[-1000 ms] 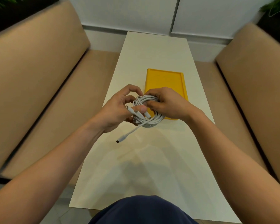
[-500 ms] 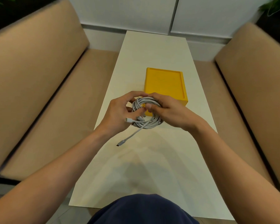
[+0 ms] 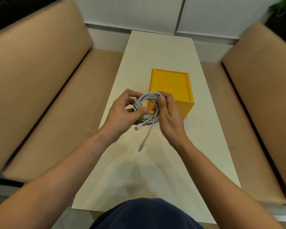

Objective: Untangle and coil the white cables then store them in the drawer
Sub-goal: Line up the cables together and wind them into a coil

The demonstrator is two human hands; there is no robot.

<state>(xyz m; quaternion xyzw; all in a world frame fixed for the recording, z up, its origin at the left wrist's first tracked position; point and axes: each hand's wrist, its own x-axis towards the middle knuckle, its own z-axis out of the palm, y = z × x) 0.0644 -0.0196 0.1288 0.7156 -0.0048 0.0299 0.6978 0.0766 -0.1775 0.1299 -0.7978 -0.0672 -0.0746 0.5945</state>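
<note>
Evidently the winding is nearly done. Left of the yellow drawer box (image 3: 170,83), above the white table (image 3: 155,171), the left hand (image 3: 122,111) pinches the coil of white cables (image 3: 148,121), its thumb pressed across the strands, probably so the loops cannot spring apart. The coil is held in the air just in front of the box, yellow showing through its open middle. A short plug end (image 3: 137,128) pokes out below that thumb, and a longer loose tail (image 3: 146,136) dangles toward the table, not yet wound in. The right hand (image 3: 169,113), before the box's near face, curls round the coil's other side, steadying it. No drawer on the box visibly stands open.
</note>
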